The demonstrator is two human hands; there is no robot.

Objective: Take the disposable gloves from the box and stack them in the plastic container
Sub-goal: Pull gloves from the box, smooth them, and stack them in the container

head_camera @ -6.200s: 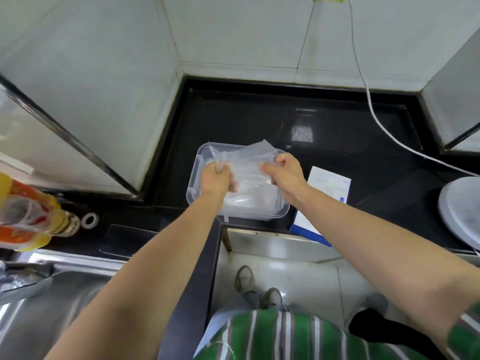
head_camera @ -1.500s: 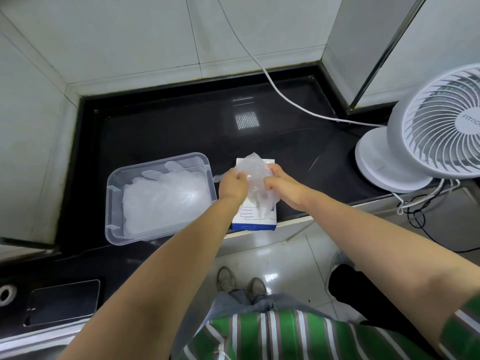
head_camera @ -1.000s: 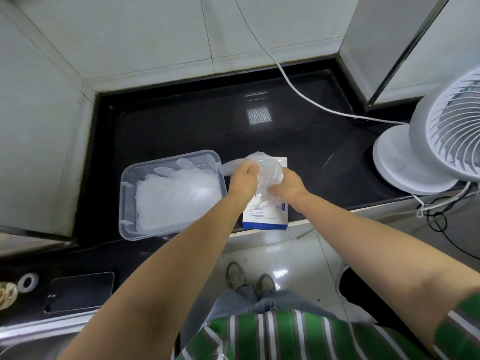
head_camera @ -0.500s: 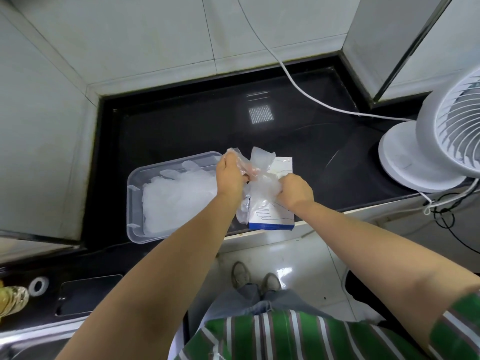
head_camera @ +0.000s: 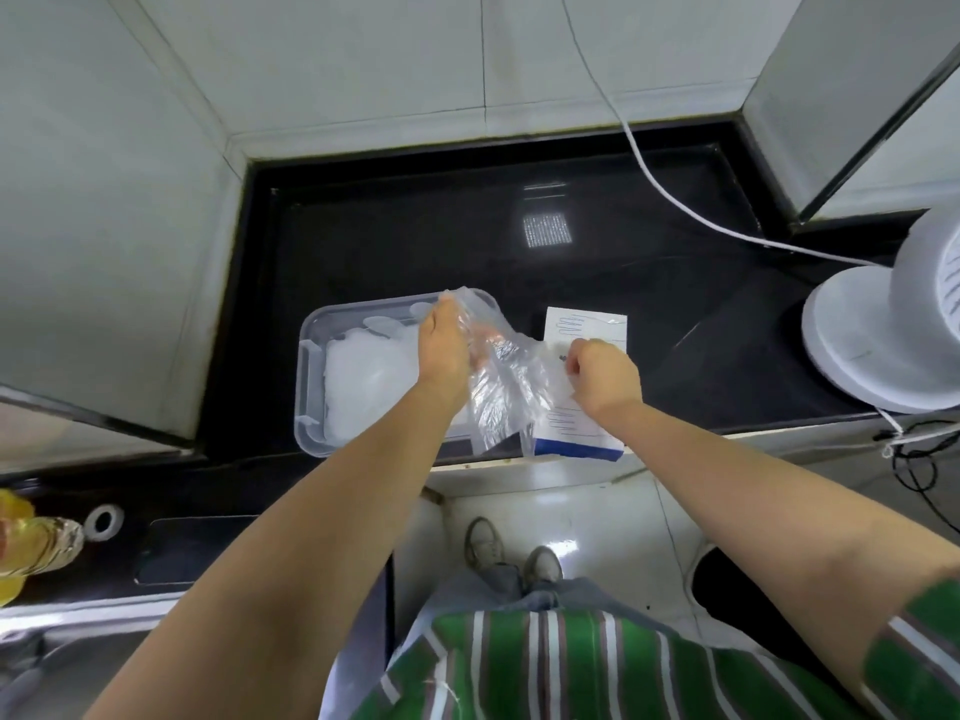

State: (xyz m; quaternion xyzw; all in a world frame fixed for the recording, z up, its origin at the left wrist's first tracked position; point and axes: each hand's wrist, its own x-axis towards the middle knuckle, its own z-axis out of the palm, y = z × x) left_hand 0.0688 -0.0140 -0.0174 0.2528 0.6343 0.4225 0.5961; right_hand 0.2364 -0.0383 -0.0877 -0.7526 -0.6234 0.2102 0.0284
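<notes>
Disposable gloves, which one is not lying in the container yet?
The clear glove pinched between the left hand and right hand; the other gloves lie piled in the plastic container.

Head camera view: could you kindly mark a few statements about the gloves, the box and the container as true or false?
1. The left hand and the right hand both grip the thin clear disposable glove. True.
2. The white and blue cardboard glove box lies to the right of the clear rectangular plastic container. True.
3. The container is empty. False: it holds a pile of clear gloves.
4. The white table fan stands at the left end of the black countertop. False: the fan stands at the right end.
</notes>
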